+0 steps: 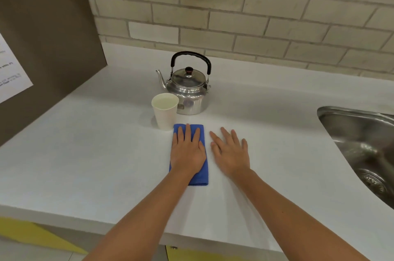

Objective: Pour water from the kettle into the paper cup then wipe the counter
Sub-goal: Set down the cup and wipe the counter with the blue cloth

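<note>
A shiny metal kettle (188, 92) with a black handle stands upright at the middle of the white counter (85, 154), spout pointing left. A white paper cup (165, 111) stands upright just in front and left of it; it seems to hold water. A folded blue cloth (203, 172) lies flat in front of the cup. My left hand (187, 152) rests flat on the cloth, fingers extended. My right hand (231, 152) lies flat on the bare counter just right of the cloth, fingers spread, holding nothing.
A steel sink (362, 145) is set into the counter at the right. A brick wall (234, 15) runs behind. A brown panel (47, 36) with a paper notice (10, 73) stands at the left. The counter's front edge is near me.
</note>
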### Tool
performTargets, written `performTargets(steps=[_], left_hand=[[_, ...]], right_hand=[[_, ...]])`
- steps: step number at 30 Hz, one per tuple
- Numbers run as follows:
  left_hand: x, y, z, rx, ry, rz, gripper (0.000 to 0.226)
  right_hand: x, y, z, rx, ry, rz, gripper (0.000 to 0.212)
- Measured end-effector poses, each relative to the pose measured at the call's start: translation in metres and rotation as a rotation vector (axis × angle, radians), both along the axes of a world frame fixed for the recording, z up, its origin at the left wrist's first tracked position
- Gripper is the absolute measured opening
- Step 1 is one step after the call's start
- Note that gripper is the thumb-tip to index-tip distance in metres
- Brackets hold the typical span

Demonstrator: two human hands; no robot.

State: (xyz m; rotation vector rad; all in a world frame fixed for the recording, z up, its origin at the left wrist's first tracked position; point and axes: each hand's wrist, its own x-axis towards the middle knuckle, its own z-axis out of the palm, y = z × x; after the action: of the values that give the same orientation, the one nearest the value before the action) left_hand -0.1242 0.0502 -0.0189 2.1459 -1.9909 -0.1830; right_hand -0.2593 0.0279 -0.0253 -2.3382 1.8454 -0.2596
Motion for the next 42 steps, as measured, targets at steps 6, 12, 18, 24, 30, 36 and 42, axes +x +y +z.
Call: performTargets(steps=[6,12,18,24,30,36,42], left_hand=[[0.002,0.021,-0.003,-0.050,0.060,-0.065,0.052],[0.053,0.083,-0.006,-0.053,0.098,-0.093,0.051],[0.058,0.083,-0.002,-0.014,0.058,0.037,0.052],[0.008,0.059,-0.002,-0.022,0.039,-0.028,0.052],[-0.017,-0.016,0.002,0.015,0.010,-0.060,0.052],[-0.029,-0.069,0.003,0.033,-0.020,-0.065,0.051],[-0.022,-0.006,-0.001,-0.027,0.058,-0.119,0.050]], right_hand=[[0.000,0.001,0.001,0.006,0.006,-0.007,0.046],[0.001,0.002,0.003,0.030,0.022,-0.019,0.046],[0.003,0.007,0.011,0.064,0.031,-0.007,0.046],[-0.009,0.007,0.016,0.068,0.039,0.050,0.047],[-0.029,0.005,0.008,0.068,0.062,0.008,0.048],[-0.032,0.003,0.002,0.013,0.019,0.018,0.046],[-0.030,0.001,0.006,0.040,-0.045,-0.025,0.044]])
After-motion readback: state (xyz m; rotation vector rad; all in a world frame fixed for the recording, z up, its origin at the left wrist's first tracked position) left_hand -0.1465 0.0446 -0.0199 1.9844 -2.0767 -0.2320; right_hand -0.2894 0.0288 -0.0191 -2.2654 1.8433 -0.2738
